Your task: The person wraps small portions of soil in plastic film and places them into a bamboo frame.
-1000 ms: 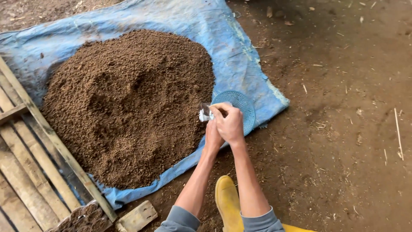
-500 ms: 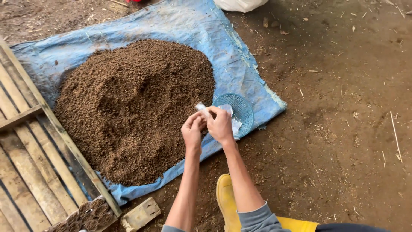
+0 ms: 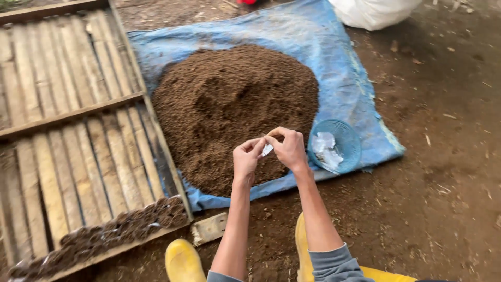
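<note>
My left hand (image 3: 247, 158) and my right hand (image 3: 286, 148) are together above the near edge of a brown soil heap (image 3: 235, 107). Both pinch a small clear plastic bag (image 3: 267, 150) between their fingertips. The heap lies on a blue tarp (image 3: 313, 47) spread over the dirt ground. Just right of my right hand sits a small blue mesh basket (image 3: 347, 137) holding crumpled clear plastic bags (image 3: 325, 149).
A wooden slatted frame (image 3: 68, 130) lies on the left, with a row of small soil-filled bags (image 3: 120, 230) along its near edge. A wooden block (image 3: 210, 228) lies by my yellow boots (image 3: 184, 261). A white sack (image 3: 373, 11) sits at the top right.
The view has swung left, showing more of the wooden frame. My hands have moved from beside the basket to over the heap's near edge, still holding the small bag.
</note>
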